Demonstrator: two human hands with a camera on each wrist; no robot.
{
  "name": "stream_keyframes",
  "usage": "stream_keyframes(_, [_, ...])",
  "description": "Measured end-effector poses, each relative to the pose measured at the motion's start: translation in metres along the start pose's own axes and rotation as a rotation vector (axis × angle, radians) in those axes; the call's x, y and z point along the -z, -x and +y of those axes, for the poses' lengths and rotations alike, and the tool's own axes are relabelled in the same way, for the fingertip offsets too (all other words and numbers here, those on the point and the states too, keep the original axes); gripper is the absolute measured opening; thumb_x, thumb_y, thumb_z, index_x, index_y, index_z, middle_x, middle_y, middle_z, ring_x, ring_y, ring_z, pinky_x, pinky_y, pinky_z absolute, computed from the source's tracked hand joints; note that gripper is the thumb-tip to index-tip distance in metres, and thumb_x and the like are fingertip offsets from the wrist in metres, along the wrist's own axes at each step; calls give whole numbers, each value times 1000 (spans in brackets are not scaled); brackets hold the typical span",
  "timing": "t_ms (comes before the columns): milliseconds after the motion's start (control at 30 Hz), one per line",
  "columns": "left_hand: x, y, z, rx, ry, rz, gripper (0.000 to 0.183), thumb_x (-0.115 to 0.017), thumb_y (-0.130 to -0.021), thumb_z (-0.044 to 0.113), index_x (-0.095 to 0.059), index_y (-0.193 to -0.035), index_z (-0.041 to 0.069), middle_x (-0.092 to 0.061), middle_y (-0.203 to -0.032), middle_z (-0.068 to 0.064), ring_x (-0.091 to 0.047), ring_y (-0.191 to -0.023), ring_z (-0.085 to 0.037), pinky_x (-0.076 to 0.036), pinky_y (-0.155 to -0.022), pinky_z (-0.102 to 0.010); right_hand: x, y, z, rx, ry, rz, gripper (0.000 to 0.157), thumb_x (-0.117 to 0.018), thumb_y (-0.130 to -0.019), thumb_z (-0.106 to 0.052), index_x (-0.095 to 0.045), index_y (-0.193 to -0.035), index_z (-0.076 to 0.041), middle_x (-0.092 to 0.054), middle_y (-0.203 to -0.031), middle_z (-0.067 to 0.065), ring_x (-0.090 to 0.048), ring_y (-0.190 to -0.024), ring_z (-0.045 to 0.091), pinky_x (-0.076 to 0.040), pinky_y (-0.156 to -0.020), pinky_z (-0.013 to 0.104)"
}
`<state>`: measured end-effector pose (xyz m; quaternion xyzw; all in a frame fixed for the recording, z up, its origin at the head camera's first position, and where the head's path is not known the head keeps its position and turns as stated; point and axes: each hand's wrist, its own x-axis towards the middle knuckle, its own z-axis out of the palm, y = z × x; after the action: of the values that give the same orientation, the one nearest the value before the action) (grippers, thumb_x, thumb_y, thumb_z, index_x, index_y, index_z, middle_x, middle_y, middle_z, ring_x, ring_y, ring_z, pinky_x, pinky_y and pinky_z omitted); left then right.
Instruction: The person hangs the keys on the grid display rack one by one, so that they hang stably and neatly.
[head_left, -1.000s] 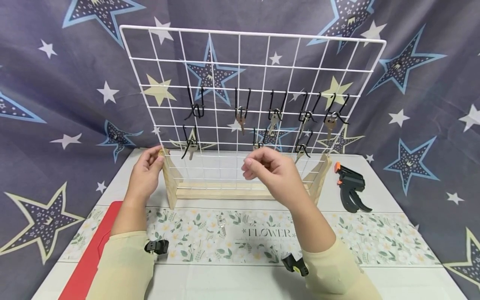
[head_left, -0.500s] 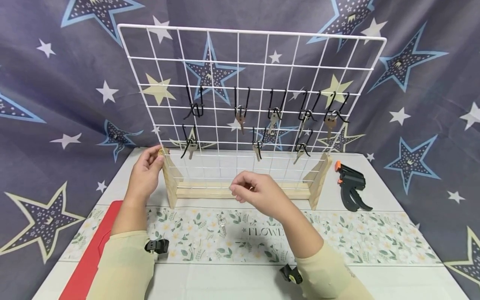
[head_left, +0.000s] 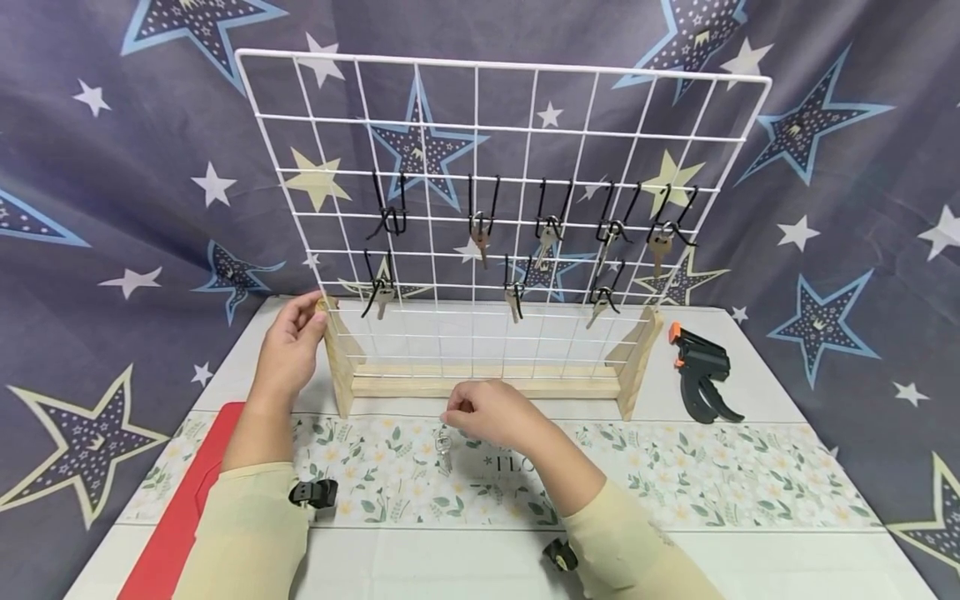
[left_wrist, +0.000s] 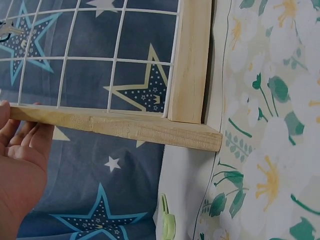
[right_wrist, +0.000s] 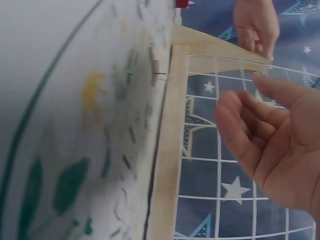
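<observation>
A white wire grid [head_left: 480, 64] stands in a wooden base. My left hand [head_left: 288, 346] grips the upper end of its left wooden side piece [left_wrist: 125, 129], thumb and fingers on opposite sides. A small metal key with a ring [head_left: 444, 450] lies on the flowered strip of the table in front of the base. Just above it is my right hand [head_left: 491, 412], fingers loosely curled, thumb and index apart in the right wrist view and nothing between them. Several black hooks on the grid carry keys, such as the lower middle key [head_left: 514, 305]; the upper left hook [head_left: 391, 221] has none.
A red flat object [head_left: 180, 508] lies along the table's left side, partly under the left forearm. To the right of the rack is a black gun-shaped tool with orange tips [head_left: 703, 371]. A star-patterned curtain [head_left: 885, 217] surrounds the table behind and at the sides.
My right hand has come down and left from in front of the lower middle hook to just over the key on the table. My left hand has stayed on the side piece.
</observation>
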<state>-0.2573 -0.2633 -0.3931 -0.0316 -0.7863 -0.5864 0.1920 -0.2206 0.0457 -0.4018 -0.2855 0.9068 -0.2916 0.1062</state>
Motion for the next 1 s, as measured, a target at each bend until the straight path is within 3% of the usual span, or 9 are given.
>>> stream_keyframes(567, [0,-1,0,9,18,-1,42,-47,-104,22,-45,-145,10,-58,-133,-10,-55,-116,-4,-45,-100,-10,-27,-20,-3,-104,246,-105,26,-68,-92,-38,-68,-75,-19,-58,-68,-9,-50,-57,9,-44,-51,23])
stream_keyframes(1000, [0,1,1,12,7,-2,42,-46,-105,24,-45,-145,11,-58,-132,-9,-55,-116,-3,-45,-100,-9,-34,-25,-2,-127,266,-112,26,-70,-89,-36,-68,-72,-16,-59,-65,-5,-52,-57,12,-45,-49,24])
